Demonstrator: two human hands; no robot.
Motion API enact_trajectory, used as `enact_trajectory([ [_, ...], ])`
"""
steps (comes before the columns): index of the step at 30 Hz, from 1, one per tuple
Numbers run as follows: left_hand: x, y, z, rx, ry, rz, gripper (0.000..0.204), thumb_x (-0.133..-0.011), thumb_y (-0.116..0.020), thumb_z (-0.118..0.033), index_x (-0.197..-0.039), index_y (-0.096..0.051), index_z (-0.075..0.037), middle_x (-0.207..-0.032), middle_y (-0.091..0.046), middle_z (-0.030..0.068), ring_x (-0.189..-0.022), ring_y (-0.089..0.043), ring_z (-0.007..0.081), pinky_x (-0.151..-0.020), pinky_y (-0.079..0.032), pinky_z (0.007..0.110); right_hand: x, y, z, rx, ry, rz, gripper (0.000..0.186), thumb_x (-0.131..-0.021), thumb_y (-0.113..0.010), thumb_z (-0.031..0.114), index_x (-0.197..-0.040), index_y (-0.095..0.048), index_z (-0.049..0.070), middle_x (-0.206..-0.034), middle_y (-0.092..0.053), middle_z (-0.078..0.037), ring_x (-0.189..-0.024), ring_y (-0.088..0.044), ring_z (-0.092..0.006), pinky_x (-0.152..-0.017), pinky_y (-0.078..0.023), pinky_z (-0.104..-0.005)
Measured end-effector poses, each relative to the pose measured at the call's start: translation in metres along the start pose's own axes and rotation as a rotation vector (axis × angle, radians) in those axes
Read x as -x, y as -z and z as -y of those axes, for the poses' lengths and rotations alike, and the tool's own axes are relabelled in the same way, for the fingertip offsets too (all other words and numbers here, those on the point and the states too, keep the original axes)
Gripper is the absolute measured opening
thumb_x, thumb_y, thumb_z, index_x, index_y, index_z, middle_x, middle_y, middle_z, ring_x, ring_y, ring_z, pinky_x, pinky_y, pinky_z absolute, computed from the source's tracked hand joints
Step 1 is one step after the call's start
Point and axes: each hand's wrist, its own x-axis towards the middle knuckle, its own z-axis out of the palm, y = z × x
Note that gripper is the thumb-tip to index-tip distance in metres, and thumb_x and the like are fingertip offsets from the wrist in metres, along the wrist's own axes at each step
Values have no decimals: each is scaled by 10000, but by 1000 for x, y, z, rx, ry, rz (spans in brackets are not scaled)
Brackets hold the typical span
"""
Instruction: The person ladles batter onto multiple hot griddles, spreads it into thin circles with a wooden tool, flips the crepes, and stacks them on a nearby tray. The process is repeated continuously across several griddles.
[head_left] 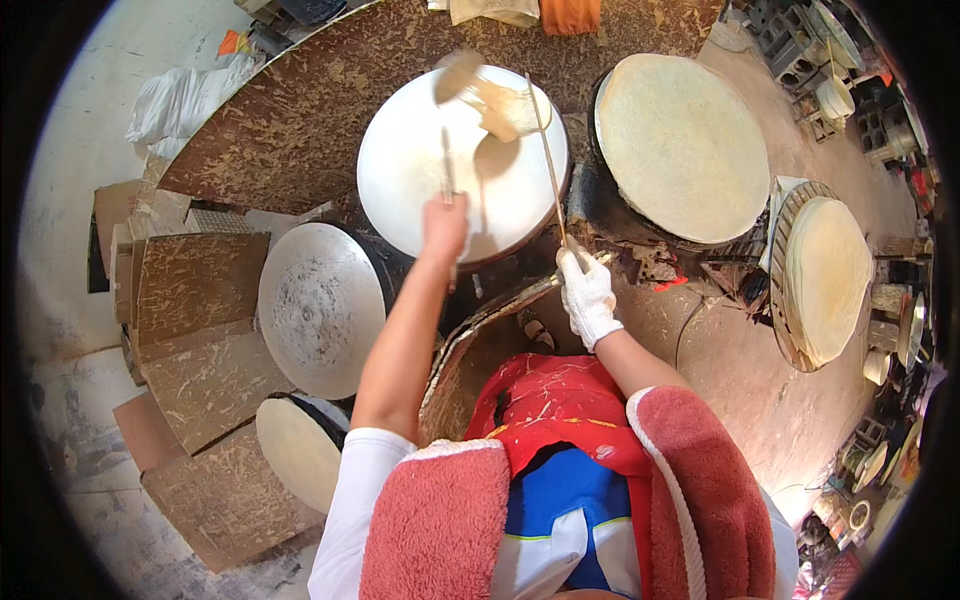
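The white-gloved right hand (pixel 588 297) grips a thin tan stick (pixel 546 150), its long axis pointing ahead of the fingers; leftward, the bare left hand (pixel 445 226), clasping a slim blurred handle (pixel 447 165) above a round white griddle (pixel 400 150), is nearer the blurred pale-tan mass (pixel 508 108) beyond.
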Motion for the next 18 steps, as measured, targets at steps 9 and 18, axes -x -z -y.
enact_trajectory([
  [9, 36, 120, -96, 1094, 78, 438, 381, -1024, -418, -245, -663, -321, -172, -486, -223, -76, -360, -194, 55, -312, -195, 245, -32, -112, 57, 67, -80, 80, 292, -910, -585, 246, -1130, -664, 72, -611, -514, 39, -425, -369, -68, -385, -307, -267],
  [18, 118, 183, -33, 1316, 42, 529, 310, -1056, -320, -280, -764, -351, -180, -478, -211, -79, -334, -190, 50, -292, -215, 228, -5, -87, 9, 118, 7, -103, 445, -907, -568, 252, -1281, -586, 11, -1102, -685, -141, -981, -622, -177, -872, -467, -293],
])
